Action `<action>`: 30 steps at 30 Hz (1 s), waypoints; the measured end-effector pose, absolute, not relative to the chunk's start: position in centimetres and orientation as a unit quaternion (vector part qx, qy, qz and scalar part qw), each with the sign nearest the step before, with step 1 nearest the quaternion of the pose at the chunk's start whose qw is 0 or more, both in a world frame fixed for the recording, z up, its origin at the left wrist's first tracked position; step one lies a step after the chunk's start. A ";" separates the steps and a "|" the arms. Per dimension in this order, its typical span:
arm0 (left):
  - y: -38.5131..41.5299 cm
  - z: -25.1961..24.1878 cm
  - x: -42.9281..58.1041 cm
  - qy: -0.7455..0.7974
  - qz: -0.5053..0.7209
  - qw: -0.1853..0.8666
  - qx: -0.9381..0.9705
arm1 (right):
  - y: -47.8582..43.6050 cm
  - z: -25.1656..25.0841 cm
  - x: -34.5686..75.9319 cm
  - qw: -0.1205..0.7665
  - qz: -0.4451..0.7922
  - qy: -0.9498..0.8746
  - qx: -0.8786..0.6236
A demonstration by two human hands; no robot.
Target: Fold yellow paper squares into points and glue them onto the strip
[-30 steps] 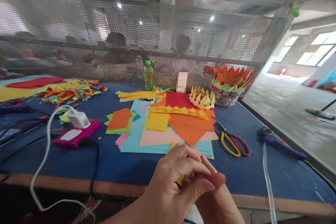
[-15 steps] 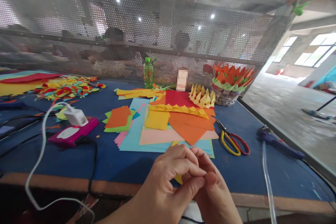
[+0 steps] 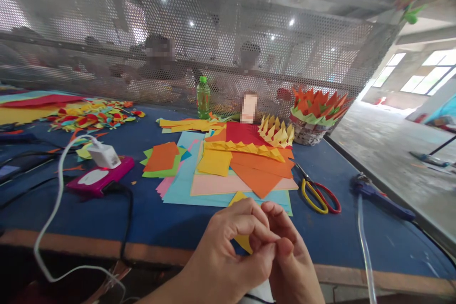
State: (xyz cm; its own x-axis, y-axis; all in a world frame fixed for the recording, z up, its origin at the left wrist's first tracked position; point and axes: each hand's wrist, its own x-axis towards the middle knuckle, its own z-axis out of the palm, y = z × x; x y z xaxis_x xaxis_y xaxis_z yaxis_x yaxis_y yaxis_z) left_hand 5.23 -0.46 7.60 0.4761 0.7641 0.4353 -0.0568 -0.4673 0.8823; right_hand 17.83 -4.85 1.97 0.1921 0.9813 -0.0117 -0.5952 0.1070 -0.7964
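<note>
My left hand (image 3: 237, 247) and my right hand (image 3: 290, 256) meet over the table's front edge, fingers curled and thumbs and fingertips pinched together. Whatever sits between the fingertips is hidden. Yellow paper (image 3: 244, 242) shows behind and below my left hand; I cannot tell whether it is held or lies on the table. Just beyond my hands is a stack of coloured sheets, with light blue paper (image 3: 199, 197), orange paper (image 3: 254, 178) and a yellow square (image 3: 214, 162). A folded yellow zigzag strip (image 3: 245, 149) and a pointed pale-yellow paper ring (image 3: 276, 132) rest on it.
Scissors (image 3: 318, 194) and a blue-handled tool (image 3: 383, 202) lie to the right. Farther back stand a basket with orange paper points (image 3: 309, 128) and a green bottle (image 3: 203, 99). A pink power strip (image 3: 101, 175), cables and paper scraps (image 3: 90, 116) occupy the left side.
My hands stay pinched together and have shifted very slightly, fingertips moving a little. More of the yellow paper behind them shows. The view has moved slightly.
</note>
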 end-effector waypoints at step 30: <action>-0.1 6.2 4.2 0.221 0.454 0.565 0.653 | -4.4 0.9 18.9 0.677 0.553 -0.356 -0.331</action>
